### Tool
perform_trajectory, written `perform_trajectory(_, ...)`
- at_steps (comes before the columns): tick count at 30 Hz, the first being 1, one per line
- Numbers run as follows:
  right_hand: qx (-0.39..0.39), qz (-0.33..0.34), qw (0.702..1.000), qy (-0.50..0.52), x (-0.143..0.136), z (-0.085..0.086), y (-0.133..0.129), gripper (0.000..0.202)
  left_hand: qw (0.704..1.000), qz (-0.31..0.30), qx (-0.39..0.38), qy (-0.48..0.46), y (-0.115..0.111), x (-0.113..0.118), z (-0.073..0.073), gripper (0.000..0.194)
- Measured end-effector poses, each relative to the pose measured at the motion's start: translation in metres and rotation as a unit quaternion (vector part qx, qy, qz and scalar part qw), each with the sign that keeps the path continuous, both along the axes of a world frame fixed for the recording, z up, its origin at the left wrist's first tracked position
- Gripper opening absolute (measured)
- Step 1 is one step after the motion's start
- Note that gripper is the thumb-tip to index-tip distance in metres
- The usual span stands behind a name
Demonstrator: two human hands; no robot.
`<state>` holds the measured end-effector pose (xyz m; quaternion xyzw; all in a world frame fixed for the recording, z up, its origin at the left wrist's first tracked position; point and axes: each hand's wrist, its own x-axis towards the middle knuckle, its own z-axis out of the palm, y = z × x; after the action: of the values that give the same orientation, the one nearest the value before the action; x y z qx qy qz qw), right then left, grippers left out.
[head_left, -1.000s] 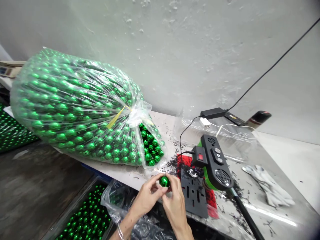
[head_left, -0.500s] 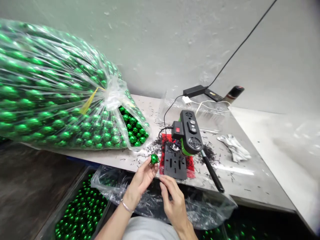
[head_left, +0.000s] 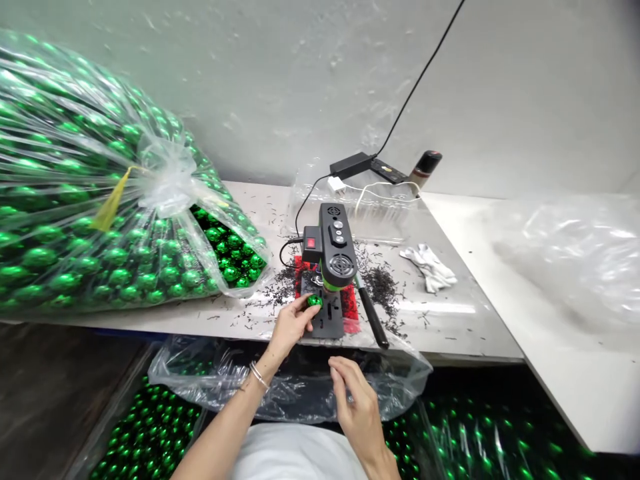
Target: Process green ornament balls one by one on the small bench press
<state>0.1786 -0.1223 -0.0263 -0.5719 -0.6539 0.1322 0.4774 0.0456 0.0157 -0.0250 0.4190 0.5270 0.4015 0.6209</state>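
A shiny green bauble (head_left: pixel 315 301) is pinched in the fingertips of my left hand (head_left: pixel 289 327), over the slotted black base plate (head_left: pixel 327 323). It sits just under the front of a small black and green bench machine (head_left: pixel 336 247), whose black lever handle (head_left: pixel 374 320) slants down on the right. My right hand (head_left: pixel 356 397) is below the table's front edge, thumb and fingers drawn together. Whether anything small is between those fingertips I cannot make out. A red mat (head_left: pixel 351 313) lies under the base plate.
A large clear bag of green baubles (head_left: pixel 100 220) fills the left of the table. Black shreds (head_left: pixel 383 287) surround the machine. White gloves (head_left: pixel 430 268) lie to its right. Clear plastic (head_left: pixel 225 387) hangs along the front edge, with a bauble-filled container (head_left: pixel 145 427) below left.
My left hand has carried the bauble from beside the base plate to over it, below the machine's head. My right hand is now farther from the plate. The camera view has turned rightward.
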Motion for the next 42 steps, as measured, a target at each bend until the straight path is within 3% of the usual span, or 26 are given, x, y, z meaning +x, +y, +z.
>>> perform_trajectory(4, 0.010, -0.007, 1.000, -0.005, 0.005, 0.005, -0.002, 0.025, 0.985, -0.018, 0.119, 0.120, 0.002, 0.003, 0.005, 0.040)
perform_trajectory(7, 0.034, -0.027, 0.999, -0.018, 0.016, 0.015, 0.000, 0.026, 0.977, 0.004, 0.181, 0.117, -0.001, 0.003, 0.009, 0.031)
perform_trajectory(12, 0.168, -0.096, 0.980, -0.035, 0.038, 0.055, 0.025, 0.051, 0.964, -0.014, 0.217, 0.152, -0.002, 0.005, 0.003, 0.031)
perform_trajectory(15, 0.256, -0.024, 0.964, -0.068, 0.040, 0.086, 0.052, 0.060, 0.957, -0.022, 0.226, 0.183, 0.000, 0.005, -0.002, 0.031)
perform_trajectory(18, 0.256, 0.074, 0.961, -0.077, 0.030, 0.102, 0.077, 0.024, 0.958, -0.026, 0.228, 0.173, 0.001, 0.005, -0.002, 0.031)
perform_trajectory(20, 0.280, 0.056, 0.957, -0.055, 0.022, 0.097, 0.087, 0.013, 0.959, -0.029, 0.226, 0.168, 0.001, 0.004, -0.002, 0.031)
perform_trajectory(23, 0.304, 0.003, 0.951, -0.065, 0.015, 0.071, 0.091, 0.022, 0.966, -0.029, 0.211, 0.147, 0.001, 0.004, -0.002, 0.032)
perform_trajectory(26, 0.313, -0.009, 0.945, -0.096, 0.014, 0.042, 0.090, 0.026, 0.979, -0.010, 0.183, 0.087, 0.000, 0.004, -0.002, 0.034)
perform_trajectory(29, 0.314, -0.010, 0.945, -0.093, 0.015, 0.023, 0.091, 0.029, 0.983, 0.000, 0.173, 0.067, 0.000, 0.004, -0.003, 0.035)
perform_trajectory(36, 0.334, -0.006, 0.941, -0.056, 0.014, 0.007, 0.098, 0.032, 0.989, 0.007, 0.142, 0.041, 0.000, 0.005, -0.003, 0.037)
perform_trajectory(42, 0.350, 0.027, 0.933, -0.081, 0.018, 0.004, 0.104, 0.032, 0.984, 0.003, 0.166, 0.060, 0.001, 0.005, -0.001, 0.034)
